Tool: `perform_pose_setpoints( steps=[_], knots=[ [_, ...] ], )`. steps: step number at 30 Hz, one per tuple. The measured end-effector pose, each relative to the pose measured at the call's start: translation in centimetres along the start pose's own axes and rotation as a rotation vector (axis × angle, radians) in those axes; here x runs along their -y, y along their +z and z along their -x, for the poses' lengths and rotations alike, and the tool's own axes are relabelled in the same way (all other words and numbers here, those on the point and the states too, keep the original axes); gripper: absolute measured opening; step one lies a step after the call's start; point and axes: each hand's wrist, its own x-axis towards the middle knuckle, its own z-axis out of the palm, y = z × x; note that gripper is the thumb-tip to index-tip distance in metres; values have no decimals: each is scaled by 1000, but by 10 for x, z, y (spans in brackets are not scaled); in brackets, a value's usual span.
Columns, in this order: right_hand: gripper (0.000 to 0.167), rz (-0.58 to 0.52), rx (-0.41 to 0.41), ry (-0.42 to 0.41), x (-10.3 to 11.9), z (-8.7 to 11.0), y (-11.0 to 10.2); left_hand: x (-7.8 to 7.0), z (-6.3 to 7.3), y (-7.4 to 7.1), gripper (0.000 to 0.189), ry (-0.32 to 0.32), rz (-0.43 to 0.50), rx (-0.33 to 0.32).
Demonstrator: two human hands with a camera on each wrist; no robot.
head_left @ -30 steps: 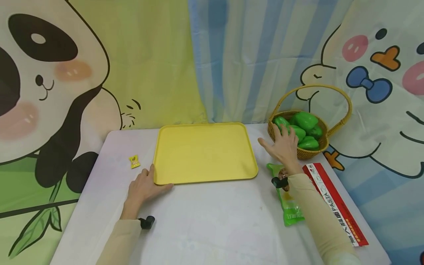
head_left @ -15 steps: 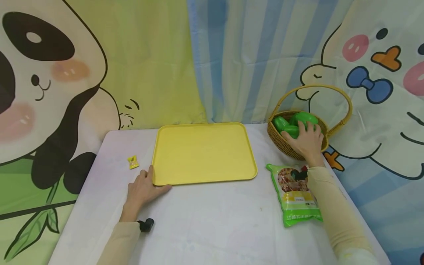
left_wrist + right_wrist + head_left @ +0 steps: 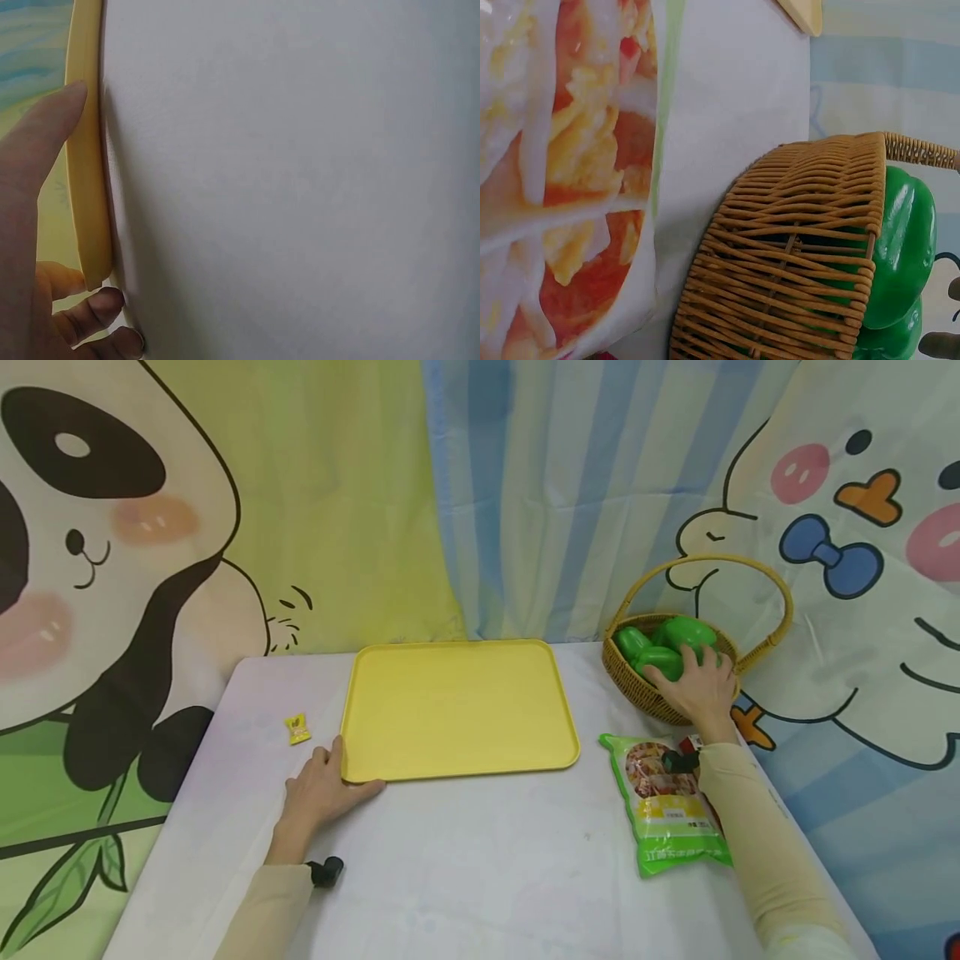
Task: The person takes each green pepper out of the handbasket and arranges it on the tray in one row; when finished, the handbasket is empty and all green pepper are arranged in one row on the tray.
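Right hand [image 3: 696, 689] has shifted rightward over green peppers [image 3: 660, 662].

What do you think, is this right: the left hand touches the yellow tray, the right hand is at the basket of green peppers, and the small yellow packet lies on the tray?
Not quite: the head view shows the small yellow packet on the white table, to the left of the yellow tray, not on it. The rest of your statement stands.
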Motion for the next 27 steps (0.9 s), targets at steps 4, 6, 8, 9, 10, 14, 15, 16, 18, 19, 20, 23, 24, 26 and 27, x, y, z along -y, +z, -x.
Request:
perform_pose_setpoints(
  steps=[4, 6, 8, 9, 10, 14, 15, 16, 18, 19, 20, 23, 24, 26, 27],
  knots=[
    [100, 12, 7, 4, -5, -1, -2, 2, -1, 2, 127, 0, -3, -1],
    [100, 8, 6, 1, -8, -1, -2, 3, -1, 2, 128, 1, -8, -3],
    [99, 0, 1, -2, -10, -2, -2, 3, -1, 2, 128, -1, -12, -4],
    [99, -2, 0, -3, -10, -3, -2, 4, -1, 2, 128, -3, -13, -4],
    [99, -4, -2, -5, -10, -3, -1, 4, -1, 2, 129, -4, -13, -3],
    [100, -5, -1, -3, -11, -3, 2, 3, -1, 1, 129, -6, -9, 5],
    [100, -6, 1, -2, -11, -4, 2, 3, -1, 1, 129, -8, -9, 8],
    [100, -2, 3, 0, -11, -4, 3, 2, -1, 1, 129, -8, -8, 11],
    [99, 6, 7, 4, -11, -4, 5, 1, 0, 1, 129, -10, -8, 13],
    [98, 12, 8, 5, -11, -5, 6, 1, 0, 0, 129, -11, -8, 15],
    [97, 16, 7, 6, -11, -5, 7, 1, 0, 0, 129, -11, -8, 16],
    [93, 21, 5, 9, -12, -6, 9, 0, 0, -1, 129, -14, -9, 19],
    [91, 17, 4, 9, -12, -6, 10, 0, 0, -1, 129, -13, -10, 19],
    [89, 10, 3, 10, -12, -7, 11, 0, -1, 0, 130, -14, -10, 21],
    [88, 5, 3, 10, -13, -7, 12, 0, -1, 0, 130, -13, -11, 21]
  ],
)
